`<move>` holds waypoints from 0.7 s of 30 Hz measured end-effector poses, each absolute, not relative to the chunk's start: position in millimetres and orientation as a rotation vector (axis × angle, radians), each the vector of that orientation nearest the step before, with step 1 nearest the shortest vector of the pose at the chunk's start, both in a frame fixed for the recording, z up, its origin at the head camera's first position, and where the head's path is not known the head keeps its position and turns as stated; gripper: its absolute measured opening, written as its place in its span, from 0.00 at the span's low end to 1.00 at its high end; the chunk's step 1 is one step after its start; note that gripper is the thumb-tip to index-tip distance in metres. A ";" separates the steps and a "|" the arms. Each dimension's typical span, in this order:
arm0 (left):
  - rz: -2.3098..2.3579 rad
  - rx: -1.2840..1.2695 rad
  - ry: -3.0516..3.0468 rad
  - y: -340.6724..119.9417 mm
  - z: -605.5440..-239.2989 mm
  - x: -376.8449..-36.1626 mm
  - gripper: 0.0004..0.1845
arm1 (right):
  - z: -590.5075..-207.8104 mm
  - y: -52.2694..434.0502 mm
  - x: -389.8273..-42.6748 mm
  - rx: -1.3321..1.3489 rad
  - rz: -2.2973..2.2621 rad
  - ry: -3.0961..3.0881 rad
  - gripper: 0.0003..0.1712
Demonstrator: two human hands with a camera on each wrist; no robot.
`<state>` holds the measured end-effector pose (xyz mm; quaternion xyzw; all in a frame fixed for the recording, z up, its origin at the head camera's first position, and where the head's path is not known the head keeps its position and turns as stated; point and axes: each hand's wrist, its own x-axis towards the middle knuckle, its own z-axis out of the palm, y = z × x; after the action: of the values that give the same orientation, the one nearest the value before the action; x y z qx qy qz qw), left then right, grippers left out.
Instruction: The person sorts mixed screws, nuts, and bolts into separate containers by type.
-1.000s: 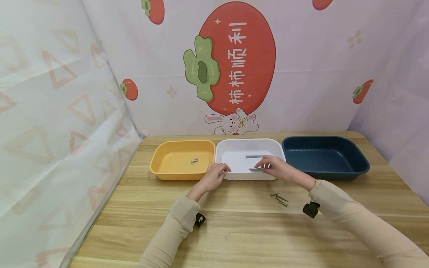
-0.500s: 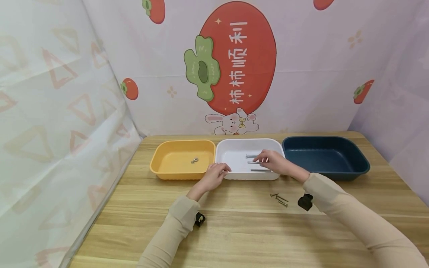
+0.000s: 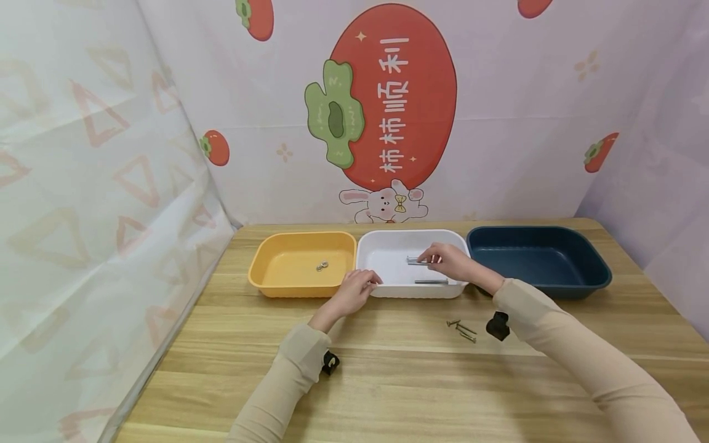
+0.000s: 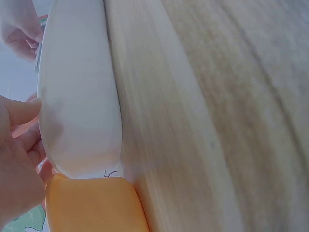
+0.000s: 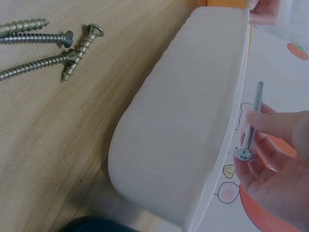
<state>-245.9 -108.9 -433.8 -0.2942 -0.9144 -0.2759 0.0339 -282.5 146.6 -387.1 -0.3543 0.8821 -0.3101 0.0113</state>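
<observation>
My right hand hovers over the far part of the white tray and pinches a long silver bolt between thumb and fingers. The right wrist view shows that bolt held level above the white tray's rim by my right hand. A second bolt lies inside the tray near its front wall. My left hand grips the tray's near left corner. In the left wrist view its fingers curl against the white wall.
A yellow tray with small washers stands left of the white one; a dark blue tray stands right. Several wood screws lie loose on the wooden table. Printed curtains close off the back and both sides.
My right hand left one bolt lying near the white tray's front wall and moved toward the far side with another bolt. The left hand has stayed on the tray corner.
</observation>
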 end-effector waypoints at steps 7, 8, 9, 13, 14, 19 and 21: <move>-0.856 -0.907 -2.811 -108.7 -434.8 -246.2 0.06 | -385.7 144.0 -287.3 -1.056 -0.947 2.759 0.11; -0.856 -0.905 -2.814 -108.6 -434.7 -246.3 0.06 | -386.1 143.7 -288.3 -1.051 -0.942 2.760 0.11; -0.860 -0.904 -2.815 -108.5 -434.5 -246.4 0.06 | -386.3 143.6 -289.1 -1.045 -0.941 2.760 0.11; -0.866 -0.904 -2.818 -108.6 -433.9 -246.2 0.06 | -387.4 142.8 -291.5 -1.021 -0.946 2.765 0.12; -0.867 -0.903 -2.820 -108.5 -433.5 -246.1 0.06 | -388.1 142.7 -292.0 -1.015 -0.950 2.767 0.12; -0.872 -0.895 -2.819 -108.7 -433.1 -245.7 0.06 | -390.8 143.7 -292.0 -0.990 -0.982 2.782 0.12; -0.857 -0.897 -2.815 -108.9 -433.1 -245.4 0.06 | -391.3 144.4 -291.0 -0.998 -1.001 2.782 0.12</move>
<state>-245.4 -108.9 -433.1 -0.2914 -0.9146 -0.2786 0.0326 -291.0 144.4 -391.3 -0.3197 0.8914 -0.3210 0.0107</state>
